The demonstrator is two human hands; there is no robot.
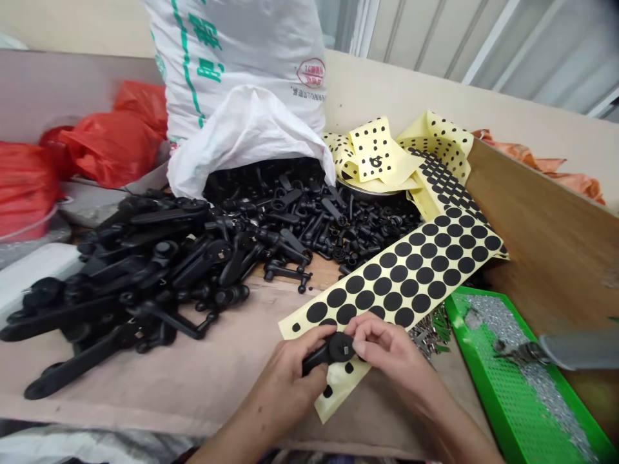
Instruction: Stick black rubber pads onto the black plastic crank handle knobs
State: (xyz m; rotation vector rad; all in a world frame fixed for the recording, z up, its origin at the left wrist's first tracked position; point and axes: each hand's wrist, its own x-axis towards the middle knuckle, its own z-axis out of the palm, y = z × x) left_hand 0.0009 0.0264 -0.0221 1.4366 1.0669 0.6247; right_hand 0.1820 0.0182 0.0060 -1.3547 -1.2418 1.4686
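My left hand (pixel 300 370) is closed around a black plastic crank handle (pixel 340 348), thumb and fingers on its arm. The handle's round end faces up, with a small metal piece showing in its middle. My right hand (pixel 382 345) has thumb and fingers pinched together at the right edge of that round end; what lies between the fingertips is hidden. Both hands are over the lower end of a yellow backing sheet (pixel 333 403), which carries rows of round black stickers (pixel 409 288). Near my hands, a few small black dots sit on bare backing.
Many black crank handles (pixel 159 258) are heaped at left, spilling near a white woven sack (pixel 251 122). Smaller black parts (pixel 382 222) lie behind the sheet. At right, a green tray (pixel 488 367) holds small metal bits and a grey-handled tool (pixel 575 348). Red bags (pixel 113 145) stand back left.
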